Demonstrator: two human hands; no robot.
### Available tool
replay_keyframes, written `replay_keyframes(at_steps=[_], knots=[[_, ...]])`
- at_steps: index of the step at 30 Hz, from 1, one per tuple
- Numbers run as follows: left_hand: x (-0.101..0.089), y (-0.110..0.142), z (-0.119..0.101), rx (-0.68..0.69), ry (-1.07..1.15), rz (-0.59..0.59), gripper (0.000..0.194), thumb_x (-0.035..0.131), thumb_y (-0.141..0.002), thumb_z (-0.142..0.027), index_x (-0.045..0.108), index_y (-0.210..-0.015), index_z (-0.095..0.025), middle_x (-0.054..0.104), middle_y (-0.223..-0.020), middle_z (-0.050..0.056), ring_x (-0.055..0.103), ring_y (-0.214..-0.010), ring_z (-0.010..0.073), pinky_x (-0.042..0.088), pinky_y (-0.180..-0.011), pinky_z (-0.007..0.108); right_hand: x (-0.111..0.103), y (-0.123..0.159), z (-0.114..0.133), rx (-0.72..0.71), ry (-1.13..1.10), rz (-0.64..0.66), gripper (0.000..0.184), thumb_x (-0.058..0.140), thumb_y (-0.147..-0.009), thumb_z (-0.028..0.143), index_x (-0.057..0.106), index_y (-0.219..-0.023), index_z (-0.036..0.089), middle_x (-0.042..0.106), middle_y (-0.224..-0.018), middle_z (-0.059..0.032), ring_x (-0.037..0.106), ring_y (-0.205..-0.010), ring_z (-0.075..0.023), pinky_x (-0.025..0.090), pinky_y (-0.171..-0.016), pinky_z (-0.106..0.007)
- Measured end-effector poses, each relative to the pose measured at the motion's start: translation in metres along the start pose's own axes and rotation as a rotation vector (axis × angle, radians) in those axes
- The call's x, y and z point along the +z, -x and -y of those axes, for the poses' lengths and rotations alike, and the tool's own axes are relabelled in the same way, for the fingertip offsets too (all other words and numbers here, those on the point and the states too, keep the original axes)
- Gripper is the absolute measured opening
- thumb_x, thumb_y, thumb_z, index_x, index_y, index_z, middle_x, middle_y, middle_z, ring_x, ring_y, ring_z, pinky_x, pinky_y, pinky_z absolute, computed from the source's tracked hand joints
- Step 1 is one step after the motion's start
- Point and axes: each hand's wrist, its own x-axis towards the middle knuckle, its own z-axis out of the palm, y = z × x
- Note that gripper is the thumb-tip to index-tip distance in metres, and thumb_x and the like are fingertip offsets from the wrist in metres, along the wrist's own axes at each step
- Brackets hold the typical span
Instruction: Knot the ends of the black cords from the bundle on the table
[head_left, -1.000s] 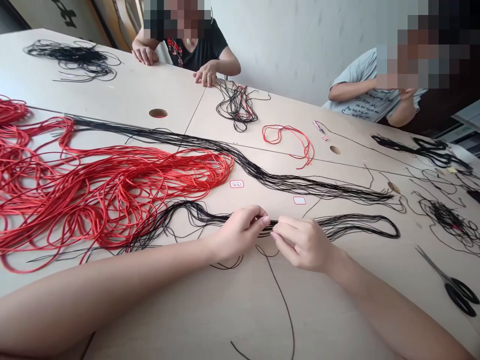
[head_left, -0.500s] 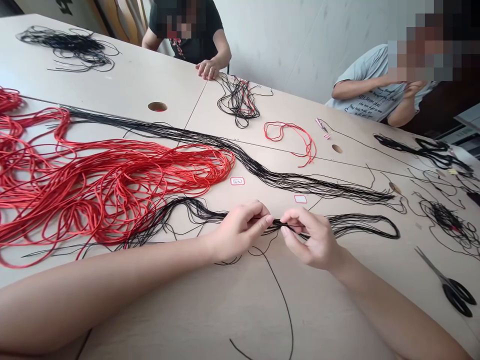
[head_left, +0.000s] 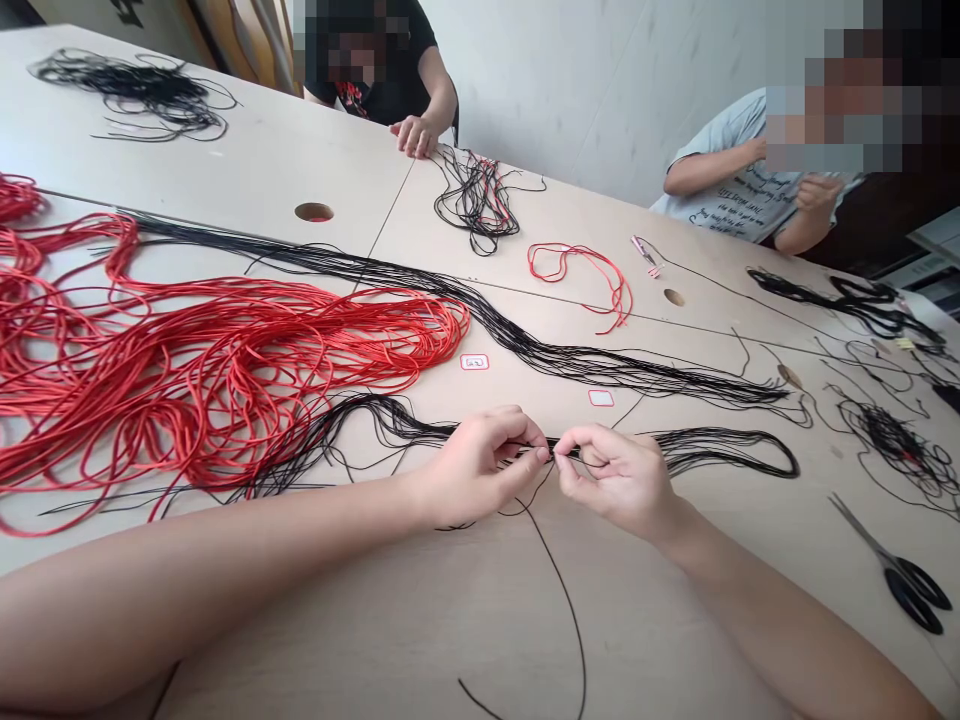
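Well, the left hand (head_left: 480, 465) and the right hand (head_left: 615, 480) sit just apart, fingertips nearly meeting, each pinching the black cords (head_left: 720, 445) that lie across the table at the near side, with their loop off to 3 o'clock and their loose ends fanning toward 9. One stray cord (head_left: 566, 610) trails toward 6 o'clock over the bare table (head_left: 660, 620), whose pale panels meet at thin seams. At 9 o'clock spreads a great mass of red cords (head_left: 225, 380). A long black bundle (head_left: 600, 370) runs just beyond the hands at 12, beside two white labels (head_left: 600, 398). Further out lie a small red loop (head_left: 577, 280), a black-and-red tangle (head_left: 476, 200) and a round hole (head_left: 673, 297) in the tabletop. Scissors (head_left: 904, 585) rest at 4 o'clock, below a black tangle (head_left: 892, 440) at 3. Another black heap (head_left: 135, 95) lies at 10 o'clock. Across the table, one person in a black top (head_left: 382, 80) rests a hand (head_left: 414, 135) on the edge at 11 o'clock, and another in a gray printed T-shirt (head_left: 739, 205) sits at 2, before a white wall (head_left: 570, 90).
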Motion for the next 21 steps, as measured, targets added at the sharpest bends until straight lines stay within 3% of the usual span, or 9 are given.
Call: replay_keyframes(at_steps=[8, 13, 18, 21], knots=[[0.0, 0.0, 0.002, -0.033, -0.037, -0.025, 0.02, 0.051, -0.082, -0.031, 0.06, -0.079, -0.014, 0.053, -0.07, 0.0, 0.042, -0.058, 0.0081, 0.036, -0.052, 0.019, 0.001, 0.0, 0.0, 0.027, -0.068, -0.002, 0.005, 0.056, -0.078, 0.015, 0.06, -0.077, 0.018, 0.021, -0.05, 0.0076, 0.019, -0.042, -0.0053, 0.02, -0.038, -0.022], [0.0, -0.002, 0.002, -0.064, -0.018, -0.035, 0.028, 0.053, -0.082, -0.038, 0.063, -0.084, -0.013, 0.053, -0.069, 0.0, 0.041, -0.055, 0.0077, 0.034, -0.048, 0.02, 0.003, 0.0, -0.001, 0.02, -0.125, -0.003, 0.008, 0.056, -0.079, 0.013, 0.062, -0.083, 0.016, 0.032, -0.048, 0.0075, 0.02, -0.04, -0.0044, 0.018, -0.036, -0.022], [-0.001, -0.003, 0.005, -0.153, 0.025, 0.0, 0.034, 0.055, -0.079, -0.044, 0.065, -0.085, -0.011, 0.054, -0.064, 0.001, 0.036, -0.05, 0.007, 0.028, -0.043, 0.02, -0.001, -0.002, -0.003, -0.006, -0.07, 0.034, 0.006, 0.055, -0.078, 0.014, 0.059, -0.082, 0.017, 0.038, -0.05, 0.0076, 0.02, -0.04, -0.0038, 0.017, -0.037, -0.021], [-0.001, -0.003, 0.005, -0.154, 0.057, 0.012, 0.03, 0.055, -0.079, -0.04, 0.064, -0.082, -0.011, 0.057, -0.066, 0.002, 0.037, -0.05, 0.0067, 0.028, -0.044, 0.02, -0.007, -0.006, -0.005, 0.031, -0.037, 0.129, 0.006, 0.054, -0.077, 0.017, 0.053, -0.071, 0.017, 0.039, -0.053, 0.0061, 0.026, -0.045, -0.0047, 0.023, -0.041, -0.02]])
